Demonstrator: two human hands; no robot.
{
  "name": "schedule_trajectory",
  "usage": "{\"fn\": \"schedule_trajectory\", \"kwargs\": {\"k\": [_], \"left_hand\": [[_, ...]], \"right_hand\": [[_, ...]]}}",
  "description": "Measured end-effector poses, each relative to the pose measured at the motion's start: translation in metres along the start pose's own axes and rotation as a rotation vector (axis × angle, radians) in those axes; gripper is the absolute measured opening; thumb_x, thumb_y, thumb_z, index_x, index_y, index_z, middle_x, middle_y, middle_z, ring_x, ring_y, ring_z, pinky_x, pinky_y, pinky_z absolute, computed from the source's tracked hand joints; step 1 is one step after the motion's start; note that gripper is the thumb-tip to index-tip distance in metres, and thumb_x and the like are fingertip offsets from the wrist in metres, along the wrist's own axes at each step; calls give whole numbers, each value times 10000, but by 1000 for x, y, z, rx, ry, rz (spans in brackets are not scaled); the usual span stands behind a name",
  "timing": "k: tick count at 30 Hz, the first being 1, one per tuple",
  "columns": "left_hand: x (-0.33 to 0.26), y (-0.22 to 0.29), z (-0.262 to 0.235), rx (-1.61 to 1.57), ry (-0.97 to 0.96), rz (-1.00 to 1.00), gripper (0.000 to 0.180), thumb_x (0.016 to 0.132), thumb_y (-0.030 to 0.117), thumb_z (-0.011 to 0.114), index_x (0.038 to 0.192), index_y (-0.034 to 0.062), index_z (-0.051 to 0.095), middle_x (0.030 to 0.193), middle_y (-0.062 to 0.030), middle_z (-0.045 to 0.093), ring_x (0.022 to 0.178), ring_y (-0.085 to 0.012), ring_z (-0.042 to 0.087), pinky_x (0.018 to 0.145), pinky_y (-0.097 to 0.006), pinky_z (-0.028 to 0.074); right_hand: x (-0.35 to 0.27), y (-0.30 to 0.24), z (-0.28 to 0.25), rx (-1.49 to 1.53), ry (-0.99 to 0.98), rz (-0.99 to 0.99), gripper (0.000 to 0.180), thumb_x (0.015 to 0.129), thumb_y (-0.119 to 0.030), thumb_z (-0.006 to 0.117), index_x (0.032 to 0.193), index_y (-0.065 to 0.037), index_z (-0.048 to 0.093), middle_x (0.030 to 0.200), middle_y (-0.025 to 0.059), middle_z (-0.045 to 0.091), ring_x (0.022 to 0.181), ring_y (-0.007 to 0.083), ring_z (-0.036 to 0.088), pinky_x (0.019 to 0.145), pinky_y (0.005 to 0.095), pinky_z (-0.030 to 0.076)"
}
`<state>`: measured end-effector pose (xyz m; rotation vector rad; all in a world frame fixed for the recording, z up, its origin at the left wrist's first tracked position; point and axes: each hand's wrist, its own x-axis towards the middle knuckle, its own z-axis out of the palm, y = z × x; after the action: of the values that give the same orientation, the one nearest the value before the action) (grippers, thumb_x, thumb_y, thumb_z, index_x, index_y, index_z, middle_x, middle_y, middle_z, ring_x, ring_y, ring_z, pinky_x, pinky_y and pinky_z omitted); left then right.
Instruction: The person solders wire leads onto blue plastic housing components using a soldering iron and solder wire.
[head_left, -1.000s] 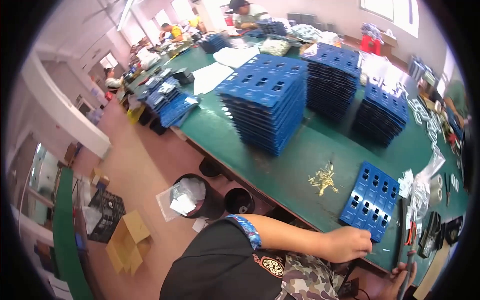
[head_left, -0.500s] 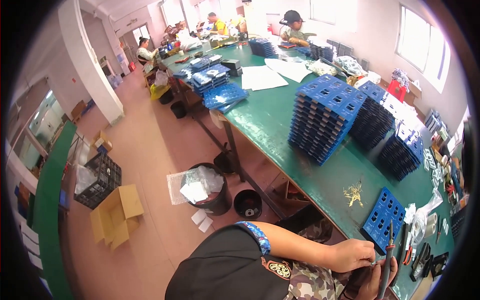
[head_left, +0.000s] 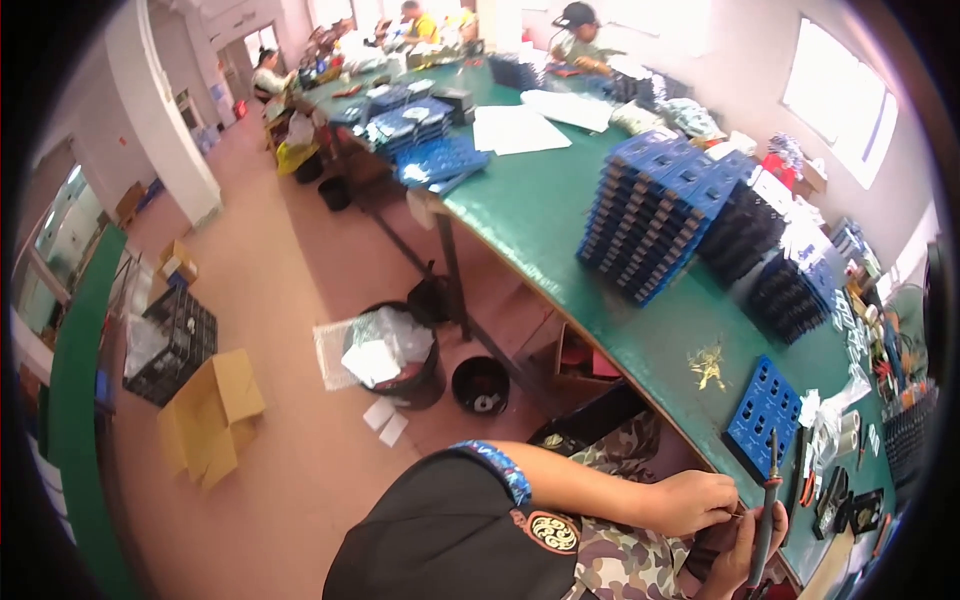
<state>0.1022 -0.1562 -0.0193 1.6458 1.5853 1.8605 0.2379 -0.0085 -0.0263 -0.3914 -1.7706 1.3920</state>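
Pointing its clasped soldering iron (head_left: 767,525) toward the blue panel (head_left: 761,417) at the table (head_left: 650,345) edge, the right hand (head_left: 740,555) adjoins the left hand (head_left: 693,502), pinched together, contents unclear.

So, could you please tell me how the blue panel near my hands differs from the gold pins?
The blue panel is one flat, rectangular piece with rows of openings; the gold pins are many thin pieces in a loose heap.
The panel is blue, the pins gold.
The panel covers more area than the pins.
Both lie on the green table.
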Motion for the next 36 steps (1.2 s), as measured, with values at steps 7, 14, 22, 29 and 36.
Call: {"fn": "schedule_trajectory", "kwargs": {"k": [7, 14, 22, 29, 36], "left_hand": [[3, 6, 1, 53, -19, -16, 100, 853, 90, 637, 898, 20, 582, 824, -134, 555, 780, -339, 589, 674, -399, 481], [20, -9, 3, 86, -174, -116, 94, 855, 90, 634, 929, 33, 624, 859, -125, 575, 782, -315, 598, 673, -379, 493], [58, -42, -4, 178, -231, -140, 65, 825, 26, 659, 881, 13, 629, 774, -113, 572, 709, -266, 581, 633, -337, 473], [110, -72, -29, 302, -165, -154, 85, 818, 20, 662, 901, 30, 675, 767, -103, 581, 694, -251, 580, 621, -325, 473], [136, -88, -34, 372, -235, -191, 124, 821, 21, 646, 941, 16, 678, 780, -102, 571, 690, -245, 568, 604, -324, 462]], "right_hand": [[-8, -8, 3, 29, -43, -80, 477, 803, 50, 606, 1250, -40, 466, 894, 41, 528, 773, 103, 504, 712, 215, 425], [-7, 1, 5, 68, -55, -83, 425, 810, 102, 629, 1185, -62, 512, 890, 66, 585, 753, 109, 553, 664, 241, 461], [16, 26, -22, 24, 114, -101, 381, 817, 87, 643, 1164, -39, 550, 870, 59, 599, 743, 108, 570, 670, 242, 469], [45, 34, -71, 66, 182, 19, 291, 892, -20, 587, 1178, 5, 545, 943, 80, 627, 843, 121, 585, 753, 272, 482], [73, 46, -105, -20, 166, 52, 297, 906, -110, 580, 1174, 13, 551, 1036, 93, 611, 883, 124, 592, 758, 244, 485]]}}
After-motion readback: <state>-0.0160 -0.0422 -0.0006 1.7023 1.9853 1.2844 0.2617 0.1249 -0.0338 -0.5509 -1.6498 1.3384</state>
